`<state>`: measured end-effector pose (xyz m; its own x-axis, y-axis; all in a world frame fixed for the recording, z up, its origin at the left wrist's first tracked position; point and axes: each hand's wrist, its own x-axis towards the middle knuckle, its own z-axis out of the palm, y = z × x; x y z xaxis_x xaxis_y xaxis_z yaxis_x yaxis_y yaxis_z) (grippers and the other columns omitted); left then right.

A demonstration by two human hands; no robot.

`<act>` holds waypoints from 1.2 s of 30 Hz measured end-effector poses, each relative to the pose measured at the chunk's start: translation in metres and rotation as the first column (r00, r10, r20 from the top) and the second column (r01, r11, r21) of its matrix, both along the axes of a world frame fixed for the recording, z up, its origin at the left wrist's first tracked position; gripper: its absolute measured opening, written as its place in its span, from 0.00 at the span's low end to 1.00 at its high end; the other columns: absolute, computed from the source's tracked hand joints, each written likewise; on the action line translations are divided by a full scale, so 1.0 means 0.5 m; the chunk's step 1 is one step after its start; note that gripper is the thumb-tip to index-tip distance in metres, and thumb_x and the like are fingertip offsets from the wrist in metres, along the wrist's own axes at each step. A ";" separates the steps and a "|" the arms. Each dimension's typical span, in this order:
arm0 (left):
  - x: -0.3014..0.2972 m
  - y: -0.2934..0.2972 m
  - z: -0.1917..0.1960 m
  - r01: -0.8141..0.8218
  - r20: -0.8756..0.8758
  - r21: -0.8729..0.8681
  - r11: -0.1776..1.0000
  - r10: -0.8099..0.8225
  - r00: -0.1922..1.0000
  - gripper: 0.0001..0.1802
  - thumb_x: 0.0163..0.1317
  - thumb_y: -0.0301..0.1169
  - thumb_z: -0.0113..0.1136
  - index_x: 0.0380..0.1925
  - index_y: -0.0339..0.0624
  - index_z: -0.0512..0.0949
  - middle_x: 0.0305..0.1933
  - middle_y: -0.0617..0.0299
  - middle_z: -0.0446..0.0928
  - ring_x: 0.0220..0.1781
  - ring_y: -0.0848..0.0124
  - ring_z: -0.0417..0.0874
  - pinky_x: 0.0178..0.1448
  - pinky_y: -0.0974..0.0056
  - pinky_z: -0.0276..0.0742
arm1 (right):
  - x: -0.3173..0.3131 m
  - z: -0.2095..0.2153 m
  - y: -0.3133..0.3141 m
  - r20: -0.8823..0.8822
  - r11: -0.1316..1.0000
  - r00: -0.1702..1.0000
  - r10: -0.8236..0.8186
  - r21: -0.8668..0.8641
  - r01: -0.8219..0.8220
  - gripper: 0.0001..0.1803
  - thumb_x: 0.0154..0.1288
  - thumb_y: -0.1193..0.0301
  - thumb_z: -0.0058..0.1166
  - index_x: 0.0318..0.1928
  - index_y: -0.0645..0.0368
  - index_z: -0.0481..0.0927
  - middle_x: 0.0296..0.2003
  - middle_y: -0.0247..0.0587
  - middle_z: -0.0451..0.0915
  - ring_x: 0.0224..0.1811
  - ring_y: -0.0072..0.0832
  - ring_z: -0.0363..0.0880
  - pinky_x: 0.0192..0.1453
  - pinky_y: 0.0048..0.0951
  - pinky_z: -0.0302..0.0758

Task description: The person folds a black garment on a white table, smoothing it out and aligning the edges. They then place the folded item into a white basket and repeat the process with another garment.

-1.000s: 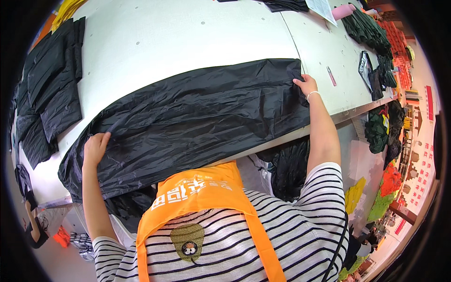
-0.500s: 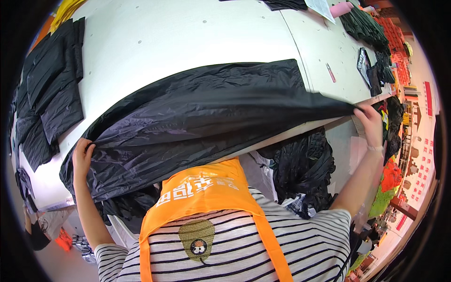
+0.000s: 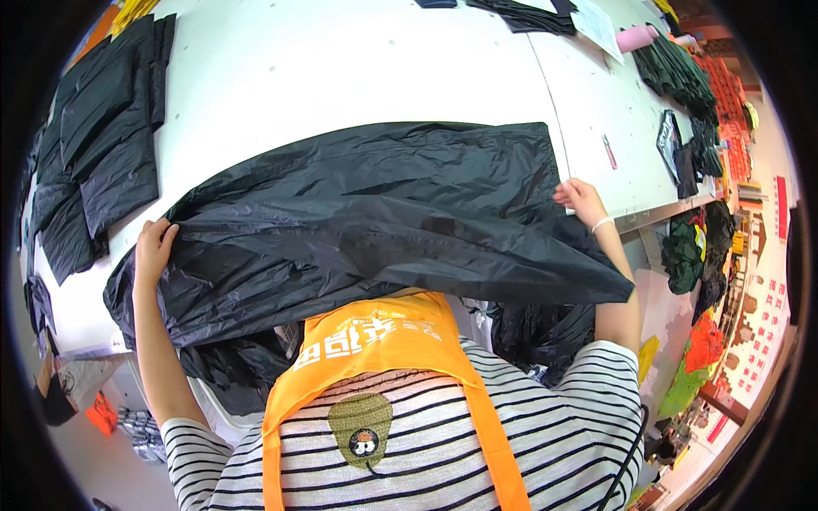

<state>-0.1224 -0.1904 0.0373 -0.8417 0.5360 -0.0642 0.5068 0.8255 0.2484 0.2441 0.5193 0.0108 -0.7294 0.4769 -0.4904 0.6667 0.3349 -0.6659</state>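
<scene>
One crinkled black cloth (image 3: 375, 226), left hand (image 3: 153, 249) pinching it, right hand (image 3: 583, 201) loosely spread

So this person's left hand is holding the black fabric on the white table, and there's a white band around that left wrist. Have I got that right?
Not quite: the white band is around the right wrist, as the head view shows. The left hand is indeed holding the black fabric on the white table.

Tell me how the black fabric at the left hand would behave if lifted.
The black fabric is probably floppy, given the wrinkles running all over it. It looks thin, so it is likely light for its size. Its faint sheen hints that it may be slippery.
</scene>
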 end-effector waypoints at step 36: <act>0.001 -0.037 -0.078 -0.133 -0.299 -0.085 0.988 0.102 0.949 0.16 0.64 0.41 0.52 0.42 0.40 0.73 0.44 0.54 0.74 0.49 0.55 0.72 0.54 0.56 0.65 | -0.047 0.216 -0.031 -0.396 0.769 0.917 0.041 0.598 0.224 0.18 0.67 0.65 0.49 0.48 0.67 0.72 0.41 0.49 0.77 0.44 0.32 0.74 0.52 0.30 0.69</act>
<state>-0.1221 -0.2089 -0.0017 -0.8881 0.4361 0.1454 0.4427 0.8966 0.0145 0.2205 0.5039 0.1188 -0.7237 0.6498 0.2324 0.4675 0.7093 -0.5276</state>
